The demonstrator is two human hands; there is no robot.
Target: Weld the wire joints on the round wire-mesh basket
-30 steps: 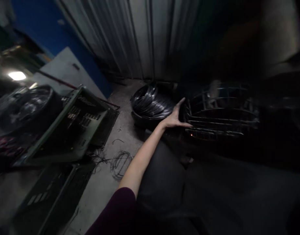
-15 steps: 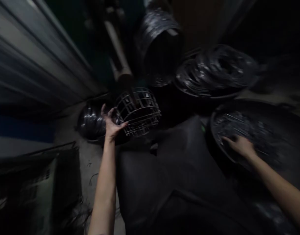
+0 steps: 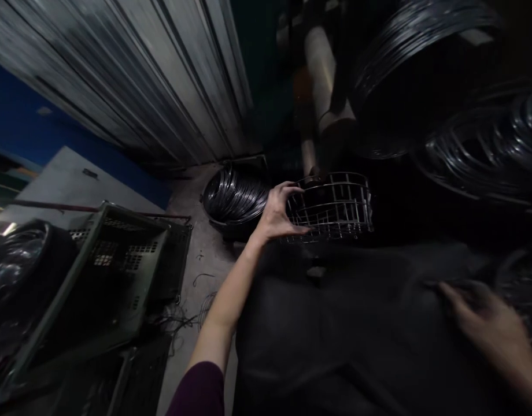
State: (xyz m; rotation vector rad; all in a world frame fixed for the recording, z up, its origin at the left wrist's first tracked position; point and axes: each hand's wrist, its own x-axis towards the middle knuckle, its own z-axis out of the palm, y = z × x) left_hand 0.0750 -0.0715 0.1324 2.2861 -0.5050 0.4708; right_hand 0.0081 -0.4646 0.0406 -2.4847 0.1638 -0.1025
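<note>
My left hand [image 3: 275, 215] reaches forward and grips the near rim of a round wire basket [image 3: 335, 205], fingers curled over the top wire and thumb underneath. The basket sits at the far edge of a black padded surface [image 3: 344, 329]. My right hand [image 3: 494, 329] is blurred at the lower right, low over the same black surface. Its fingers point left toward a thin dark shape, and I cannot make out whether it holds anything. A dark purple sleeve [image 3: 200, 393] covers my left upper arm.
A coil of black wire [image 3: 233, 196] lies on the concrete floor left of the basket. Larger wire coils [image 3: 483, 150] stack at the upper right beside a pale tube [image 3: 322, 75]. Green plastic crates [image 3: 114, 260] stand at left, below a corrugated metal wall [image 3: 162, 86]. Loose wire [image 3: 205, 303] litters the floor.
The view swung back left. My left hand went from open beside the basket to gripping its rim. My right hand left the tub of wire pieces and moved down and right.
</note>
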